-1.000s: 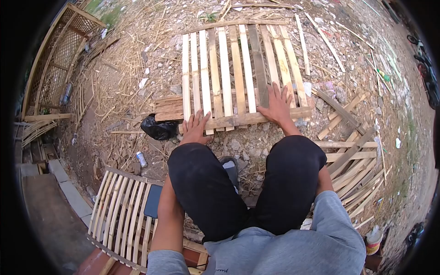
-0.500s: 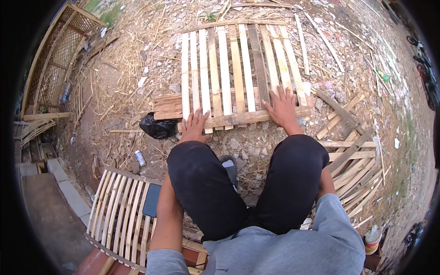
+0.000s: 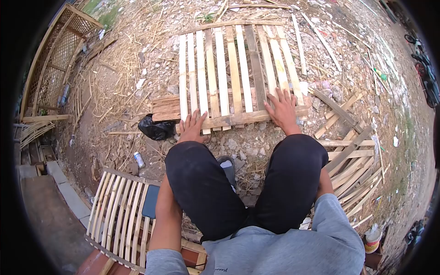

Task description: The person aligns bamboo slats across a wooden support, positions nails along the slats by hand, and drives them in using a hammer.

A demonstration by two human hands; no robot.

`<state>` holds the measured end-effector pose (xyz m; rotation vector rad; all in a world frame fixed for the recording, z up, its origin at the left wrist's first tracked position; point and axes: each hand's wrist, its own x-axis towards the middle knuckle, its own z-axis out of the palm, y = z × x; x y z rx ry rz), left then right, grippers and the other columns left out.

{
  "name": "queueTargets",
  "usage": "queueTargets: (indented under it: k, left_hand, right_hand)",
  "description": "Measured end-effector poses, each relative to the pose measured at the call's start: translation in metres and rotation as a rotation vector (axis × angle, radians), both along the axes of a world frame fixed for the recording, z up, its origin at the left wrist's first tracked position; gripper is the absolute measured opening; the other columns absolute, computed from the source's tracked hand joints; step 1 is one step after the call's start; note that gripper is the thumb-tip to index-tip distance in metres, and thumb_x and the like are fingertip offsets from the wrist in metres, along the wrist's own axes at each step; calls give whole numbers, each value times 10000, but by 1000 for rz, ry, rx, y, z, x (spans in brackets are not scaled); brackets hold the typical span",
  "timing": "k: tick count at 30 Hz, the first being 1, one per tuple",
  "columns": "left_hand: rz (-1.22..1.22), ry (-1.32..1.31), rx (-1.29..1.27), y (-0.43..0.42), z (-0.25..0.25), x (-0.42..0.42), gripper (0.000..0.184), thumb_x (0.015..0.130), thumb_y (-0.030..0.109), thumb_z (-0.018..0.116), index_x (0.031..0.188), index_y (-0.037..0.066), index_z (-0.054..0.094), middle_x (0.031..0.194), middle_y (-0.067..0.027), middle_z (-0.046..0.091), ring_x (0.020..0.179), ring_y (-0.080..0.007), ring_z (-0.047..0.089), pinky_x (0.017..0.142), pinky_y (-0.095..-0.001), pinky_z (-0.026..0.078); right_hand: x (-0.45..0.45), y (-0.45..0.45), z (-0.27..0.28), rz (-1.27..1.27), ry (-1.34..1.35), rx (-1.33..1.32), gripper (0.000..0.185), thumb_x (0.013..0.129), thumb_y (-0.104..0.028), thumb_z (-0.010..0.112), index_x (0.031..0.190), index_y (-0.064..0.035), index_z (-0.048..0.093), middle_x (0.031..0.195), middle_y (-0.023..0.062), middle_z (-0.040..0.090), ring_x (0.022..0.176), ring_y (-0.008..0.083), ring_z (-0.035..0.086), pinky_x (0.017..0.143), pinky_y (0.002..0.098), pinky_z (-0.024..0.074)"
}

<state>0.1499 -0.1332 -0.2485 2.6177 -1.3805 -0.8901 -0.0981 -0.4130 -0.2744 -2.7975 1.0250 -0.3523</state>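
A frame of pale wooden slats lies on the ground before my knees, with a cross strip along its near edge. My left hand rests on the left end of that strip, fingers spread. Near the strip's right end, my right hand lies flat with its fingers apart over the slat ends. One slat in the frame is darker and greyish. Under the near part of the frame is a rough wooden block.
A second slatted panel with a dark phone on it is at lower left. Nearby are a can and a black plastic bag. Loose strips pile up at right; a lattice frame stands at upper left.
My right hand has shifted slightly right along the near strip, and its fingers have spread. My left hand stays at the left end. The view has moved a little.
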Motion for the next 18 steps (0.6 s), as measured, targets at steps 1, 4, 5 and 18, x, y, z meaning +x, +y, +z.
queueTargets:
  k: [1,4,5,18]
  left_hand:
    - [-1,1,-2,0,0,0,1065,762,336,828,1617,338,193,1708,-66,58,1557,-388,46,1222,-616,29]
    - [-4,-9,-14,2,-4,1,1059,759,369,812,1618,336,193,1705,-72,70,1559,-384,56,1217,-621,29]
    - [-6,-14,-20,3,-5,1,1056,758,384,803,1619,335,194,1703,-75,76,1560,-381,60,1214,-624,29]
    - [-14,12,-25,5,-5,2,1041,770,358,801,1619,333,198,1699,-89,77,1558,-388,60,1211,-620,19]
  right_hand:
    - [0,0,0,-4,-9,0,478,970,-517,567,1338,-222,645,1533,179,457,1452,433,354,1180,662,173]
    - [4,3,-3,-17,-39,-12,475,962,-511,580,1337,-225,640,1550,180,430,1459,441,331,1178,664,174]
    - [5,4,-4,-25,-50,-26,468,961,-505,583,1336,-230,639,1559,177,415,1466,443,313,1178,666,174]
    - [28,29,14,509,33,43,618,823,-614,712,1290,-211,663,1581,74,391,1525,366,209,1230,618,146]
